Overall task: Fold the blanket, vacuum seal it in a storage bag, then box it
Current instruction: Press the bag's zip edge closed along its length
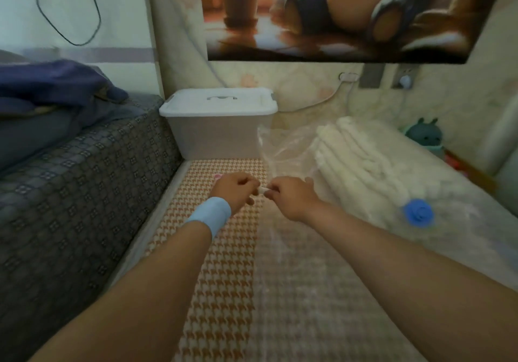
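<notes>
Folded blanket (364,148) bagged at 2 o'clock; left hand (234,192), right hand (291,197) together pinching perhaps a seal clip (263,190); vacuuming, boxing remaining.

We cannot identify the small white piece (263,190) pinched between the left hand (235,190) and right hand (291,196), too small and blurred; the wall poster (336,14) is cut by the top edge, and the teal plush toy (426,137) is smeared.

Over the houndstooth mat (224,249), the left hand (235,190) and right hand (291,197) pinch a small white clip (263,190) at the clear storage bag's (276,148) edge. The folded white blanket (364,165) lies inside, beside the blue valve (419,211). A lidded white box (218,131) stands behind.
</notes>
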